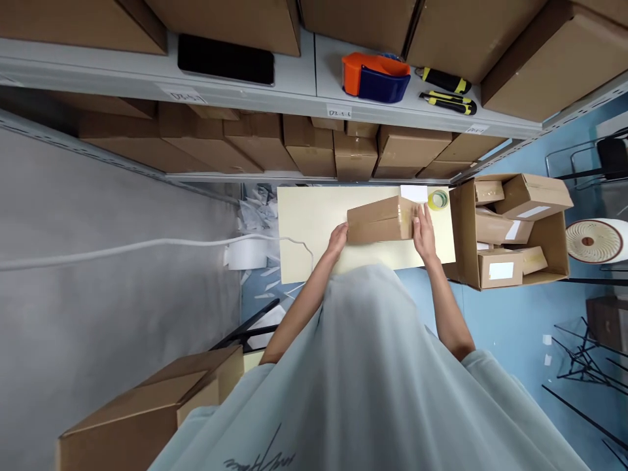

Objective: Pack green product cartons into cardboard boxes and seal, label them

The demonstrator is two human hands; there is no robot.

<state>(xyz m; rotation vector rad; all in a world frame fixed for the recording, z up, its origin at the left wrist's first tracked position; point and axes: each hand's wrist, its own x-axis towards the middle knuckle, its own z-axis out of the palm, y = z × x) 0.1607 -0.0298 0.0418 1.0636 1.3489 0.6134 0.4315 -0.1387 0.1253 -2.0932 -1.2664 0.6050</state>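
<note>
A closed brown cardboard box (375, 220) is held between my two hands over the cream tabletop (309, 216). Clear tape shows across its right end. My left hand (337, 239) grips the box's left end, with its fingers partly hidden behind the cardboard. Against the right end presses my right hand (424, 232), its fingers fairly straight and pointing away from me. Just beyond that hand lie a white label sheet (414, 193) and a roll of tape (438, 199) with a yellow-green edge.
Right of the table, a large open carton (464, 239) holds several smaller boxes. On the shelf (294, 82) ahead are a phone (226, 60), an orange-and-blue tape dispenser (377, 77) and utility knives (447, 91). A white cable (161, 243) crosses from the left. A fan (593, 241) stands far right.
</note>
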